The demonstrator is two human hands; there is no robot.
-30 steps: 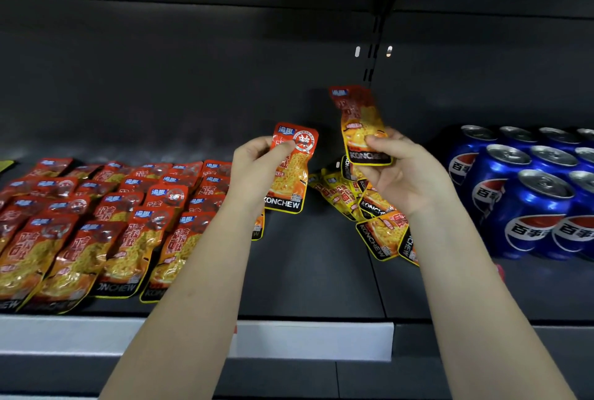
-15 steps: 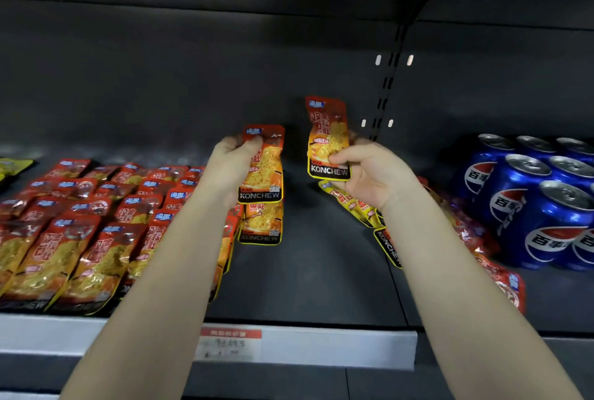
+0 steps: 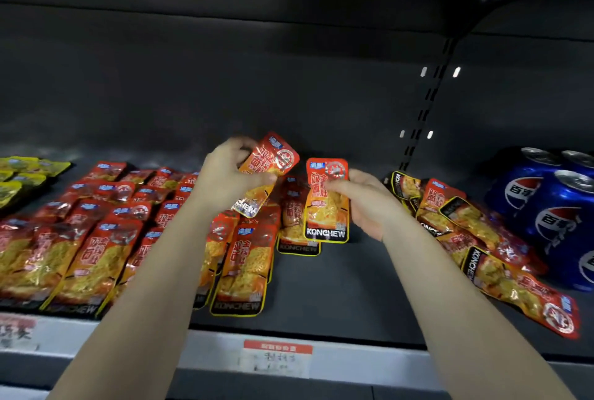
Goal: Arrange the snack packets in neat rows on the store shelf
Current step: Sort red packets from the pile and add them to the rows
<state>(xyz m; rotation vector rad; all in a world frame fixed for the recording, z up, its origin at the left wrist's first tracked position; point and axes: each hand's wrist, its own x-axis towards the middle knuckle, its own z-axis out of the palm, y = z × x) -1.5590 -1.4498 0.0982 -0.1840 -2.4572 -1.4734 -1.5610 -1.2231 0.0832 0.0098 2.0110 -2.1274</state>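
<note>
Mid-placing, by the look of things: holding two snack packets above the shelf (image 3: 347, 290), one per hand. Gripping a tilted packet (image 3: 268, 171) in the left hand (image 3: 229, 176), fingers curled round its upper left edge, top corner leaning right, over the back of the rows. Pinching an upright packet (image 3: 327, 207) at its right edge between thumb and fingers of the right hand (image 3: 368, 202), label facing out, just in front of the short rightmost column (image 3: 297, 226); cannot tell whether touching it or not.

Already laid in overlapping rows (image 3: 96, 239) across the left of the shelf, flat and label up. Not yet sorted: a loose heap (image 3: 488, 245) on the right, lying at all angles, beside the blue cans (image 3: 553, 207). Between the rows and the heap, bare dark shelf. Far left, some yellow packets (image 3: 22, 174); on the shelf's front edge, a price tag (image 3: 276, 358).

Next, probably: lower the upright packet onto the front of that short column, overlapping like its neighbours, bottom edge square to the front. Then straighten the tilted one before setting it down, and go back to the heap for more.
</note>
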